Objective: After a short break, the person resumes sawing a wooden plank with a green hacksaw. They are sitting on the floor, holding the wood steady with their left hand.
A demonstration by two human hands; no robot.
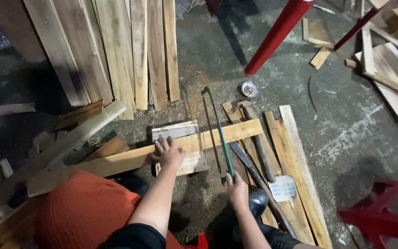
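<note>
The left hand (pixel 167 153) is laid flat, fingers spread, on a long wooden plank (pixel 137 157) that runs slantwise across the floor; nothing is gripped, the plank is only pressed down. The right hand (pixel 237 190) is clenched round the handle of a green-framed hacksaw (pixel 217 131), whose blade is set across the plank just right of the left hand. Under the plank, beneath the left hand, a short pale wooden block (pixel 177 131) is seen, touching it.

A small white card (pixel 282 188) with blue print is lying on the floorboards (pixel 295 161) beside the right hand, near a black shoe (pixel 258 201). A small round tin (pixel 249 89) is set on the concrete beyond the saw's far end. A hammer (pixel 254 133) and a dark long blade (pixel 249 166) are laid on the boards just right of the saw.

Upright planks (pixel 116 50) are leaned at the top left. A red pole (pixel 279 32) is slanted at the top, and a red stand (pixel 383 216) is placed at the lower right. Sawdust is scattered about.
</note>
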